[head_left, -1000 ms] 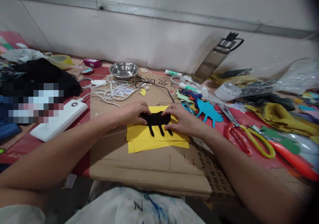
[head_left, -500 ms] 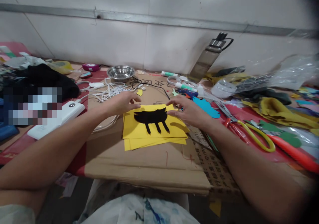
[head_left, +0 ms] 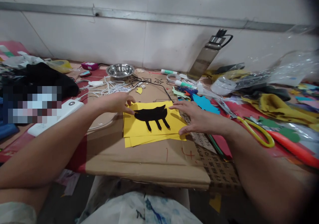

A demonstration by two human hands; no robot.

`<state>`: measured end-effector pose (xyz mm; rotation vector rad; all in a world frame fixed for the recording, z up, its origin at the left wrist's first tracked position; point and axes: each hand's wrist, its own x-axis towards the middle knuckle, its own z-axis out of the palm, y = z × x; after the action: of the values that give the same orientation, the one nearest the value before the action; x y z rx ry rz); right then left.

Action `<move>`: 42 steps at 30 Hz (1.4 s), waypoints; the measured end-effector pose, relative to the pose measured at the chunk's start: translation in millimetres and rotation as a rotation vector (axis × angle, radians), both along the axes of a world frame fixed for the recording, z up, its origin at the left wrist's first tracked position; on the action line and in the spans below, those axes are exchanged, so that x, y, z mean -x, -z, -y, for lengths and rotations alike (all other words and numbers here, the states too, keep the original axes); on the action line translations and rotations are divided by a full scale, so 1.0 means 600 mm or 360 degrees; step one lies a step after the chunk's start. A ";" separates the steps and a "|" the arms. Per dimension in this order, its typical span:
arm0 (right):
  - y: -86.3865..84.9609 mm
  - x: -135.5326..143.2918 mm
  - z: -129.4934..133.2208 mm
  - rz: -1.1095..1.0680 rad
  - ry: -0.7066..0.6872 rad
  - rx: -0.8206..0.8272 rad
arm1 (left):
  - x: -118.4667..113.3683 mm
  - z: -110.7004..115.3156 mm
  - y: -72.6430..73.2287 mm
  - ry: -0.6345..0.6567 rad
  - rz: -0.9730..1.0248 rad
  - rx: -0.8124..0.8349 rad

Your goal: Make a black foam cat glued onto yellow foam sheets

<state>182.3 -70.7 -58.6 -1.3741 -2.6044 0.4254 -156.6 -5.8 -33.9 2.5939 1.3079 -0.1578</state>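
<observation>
A small stack of yellow paper sheets (head_left: 134,131) lies on the cardboard in front of me, its lower sheets sticking out unevenly at the near edge. On the top sheet rests a black paper cutout (head_left: 151,115) with a long body, pointed ends and three leg-like strips. My left hand (head_left: 119,103) is at the stack's upper left edge, fingers apart, thumb beside the cutout's left tip. My right hand (head_left: 190,114) spreads over the right side of the stack, fingertips near the upper edge and thumb at the lower right corner. Neither hand grips anything.
Yellow-handled scissors (head_left: 256,131) and a blue paper piece (head_left: 204,103) lie to the right. A grey water bottle (head_left: 208,56) leans at the wall. Behind the stack are a metal bowl (head_left: 120,70) and glue sticks (head_left: 185,85). A white power bank (head_left: 54,119) is at left.
My right hand has moved from the upper right corner down over the right side, thumb now spread to the lower corner. My left hand has shifted slightly left, and its thumb now touches the sheet.
</observation>
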 end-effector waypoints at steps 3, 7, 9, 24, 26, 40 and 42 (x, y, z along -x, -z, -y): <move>0.000 -0.002 0.002 0.0085 0.0016 0.0062 | 0.000 0.001 -0.006 -0.0016 -0.0053 0.0038; -0.006 0.021 0.013 0.0182 -0.0012 0.0124 | -0.001 0.002 -0.016 -0.0026 -0.0054 0.0131; -0.008 0.033 0.017 0.0197 -0.0041 0.0137 | -0.004 0.008 -0.021 -0.0003 -0.0011 0.0120; -0.015 0.075 -0.082 -0.0412 -0.0013 -0.0162 | -0.079 0.127 0.005 0.0305 -0.0089 0.0185; -0.012 0.096 -0.094 -0.0266 -0.0052 -0.0074 | -0.073 0.124 -0.004 0.0293 -0.0123 0.0170; -0.011 0.131 -0.097 -0.0130 -0.0040 0.0025 | -0.058 0.107 -0.015 0.0166 -0.0214 0.0166; -0.008 0.139 -0.096 -0.0169 -0.0069 0.0044 | -0.057 0.105 -0.015 0.0167 -0.0216 0.0170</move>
<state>98.7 -13.0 -53.6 -1.2687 -2.5555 0.5279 -122.2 -68.7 -24.7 2.6003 1.1711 -0.4167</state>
